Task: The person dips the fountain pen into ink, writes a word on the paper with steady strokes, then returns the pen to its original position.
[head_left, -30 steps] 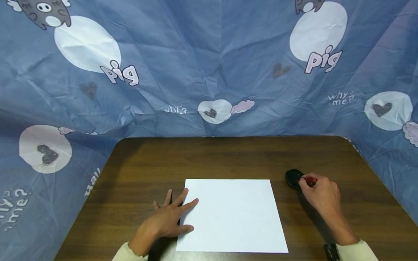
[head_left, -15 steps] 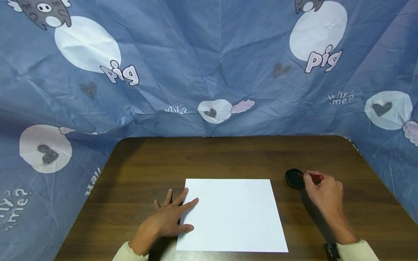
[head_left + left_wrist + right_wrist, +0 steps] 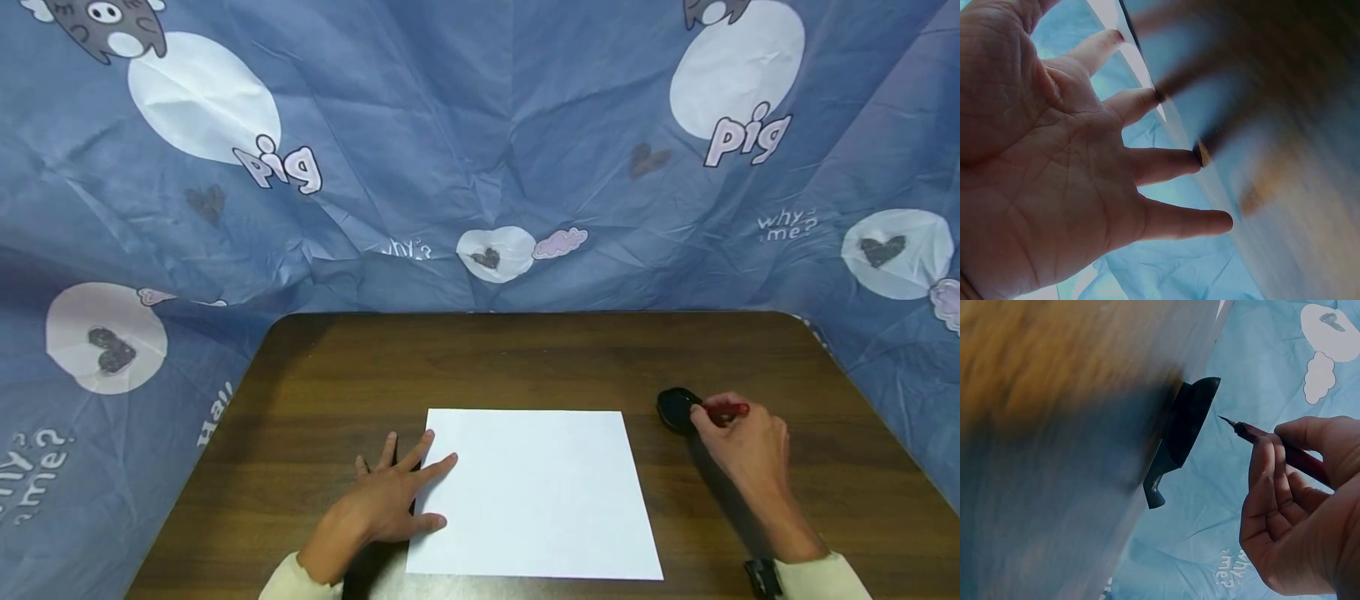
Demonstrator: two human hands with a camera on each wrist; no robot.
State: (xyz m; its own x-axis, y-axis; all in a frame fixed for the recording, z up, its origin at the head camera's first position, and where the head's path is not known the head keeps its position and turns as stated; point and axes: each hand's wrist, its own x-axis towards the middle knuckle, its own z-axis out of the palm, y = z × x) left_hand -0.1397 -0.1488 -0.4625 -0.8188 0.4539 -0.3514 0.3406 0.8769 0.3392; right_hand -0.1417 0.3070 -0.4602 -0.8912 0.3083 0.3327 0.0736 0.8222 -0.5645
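My left hand [image 3: 382, 504] lies with spread fingers over the left edge of a blank white sheet of paper [image 3: 540, 492]; thumb and index overlap the sheet. The left wrist view shows its palm [image 3: 1054, 162] and straight fingers. My right hand [image 3: 746, 446] pinches a slim dip pen with a dark red holder [image 3: 735, 410] between thumb and fingers. In the right wrist view the pen's thin pointed tip [image 3: 1227, 420] stands apart from a small black dish [image 3: 1188, 422] with a short curved lip. From the head view, the fingertips overlap the right rim of this dish [image 3: 675, 408].
The brown wooden table [image 3: 480, 362] has rounded far corners. Behind it and at its sides hangs a blue printed cloth [image 3: 375, 167]. A dark band or watch [image 3: 762, 577] shows at the right wrist, beside a pale sleeve [image 3: 821, 579].
From one second ago, my right hand has shifted slightly right, and the pen has come back from over the dish's middle and tipped lower. My left hand and the paper stay in place.
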